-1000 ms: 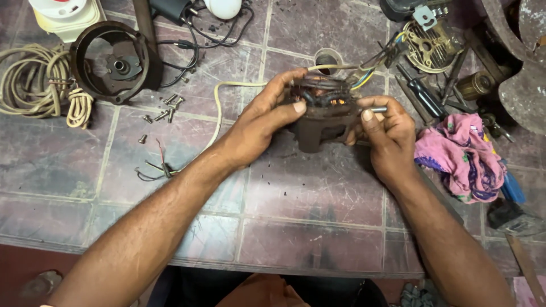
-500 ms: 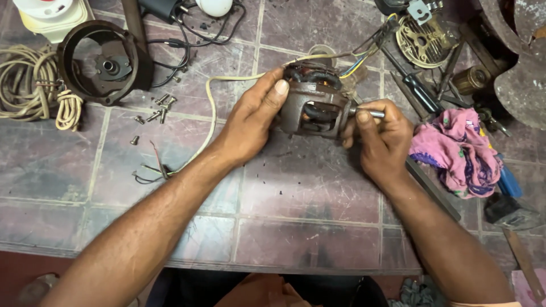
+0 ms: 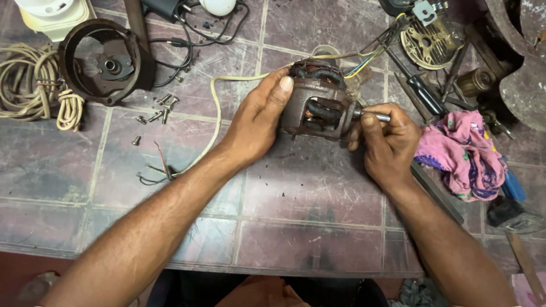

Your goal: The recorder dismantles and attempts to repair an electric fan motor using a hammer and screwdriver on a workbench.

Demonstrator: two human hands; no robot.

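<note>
Your left hand [image 3: 259, 122] wraps over the brown motor body [image 3: 317, 105] from the side, fingers clamped on its housing, which keeps it raised just above the tiled work surface [image 3: 296, 187] with its copper windings in view. Your right hand [image 3: 387, 142] is closed on the metal shaft [image 3: 376, 116] that sticks out of the motor's end, thumb on top, a grip that looks suited to turning or testing it. A pale cable [image 3: 216, 113] trails from the motor across the tiles. To the left lie loose screws [image 3: 159, 111], a round end cover [image 3: 105, 62] and coiled cord [image 3: 34, 85]; to the right, a pink rag [image 3: 463, 153] and a screwdriver [image 3: 424, 94].
</note>
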